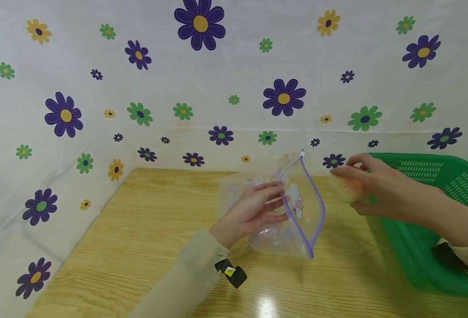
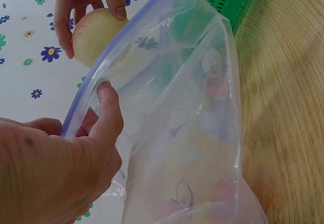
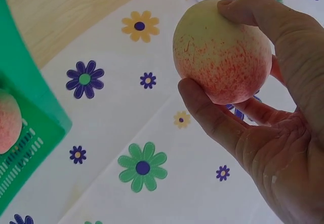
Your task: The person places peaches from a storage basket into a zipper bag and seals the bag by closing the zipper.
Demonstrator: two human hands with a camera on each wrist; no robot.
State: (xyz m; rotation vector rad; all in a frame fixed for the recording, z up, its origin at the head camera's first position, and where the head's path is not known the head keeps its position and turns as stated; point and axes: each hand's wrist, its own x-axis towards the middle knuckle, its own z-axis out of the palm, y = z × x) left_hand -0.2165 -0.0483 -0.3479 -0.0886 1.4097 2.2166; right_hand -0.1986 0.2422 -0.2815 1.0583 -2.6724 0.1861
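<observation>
A clear zip bag (image 1: pixel 271 245) with a purple zip edge and cartoon prints stands over the table, its mouth gaping toward the right. My left hand (image 1: pixel 253 207) grips the bag by one side of that mouth, with the thumb and fingers on either side of the film in the left wrist view. To the right of the opening, my right hand (image 1: pixel 389 187) holds a peach (image 3: pixel 223 51), pale yellow with red speckles, between thumb and fingers. The peach is in the air, a short gap from the purple zip edge (image 1: pixel 317 194).
At the right stands a green plastic basket (image 1: pixel 401 260) with slotted walls. Another peach (image 3: pixel 7 122) lies in it, seen in the right wrist view. Below is a wood-grain table (image 1: pixel 138 247), and a flower-print sheet (image 1: pixel 234 75) rises behind and at the left.
</observation>
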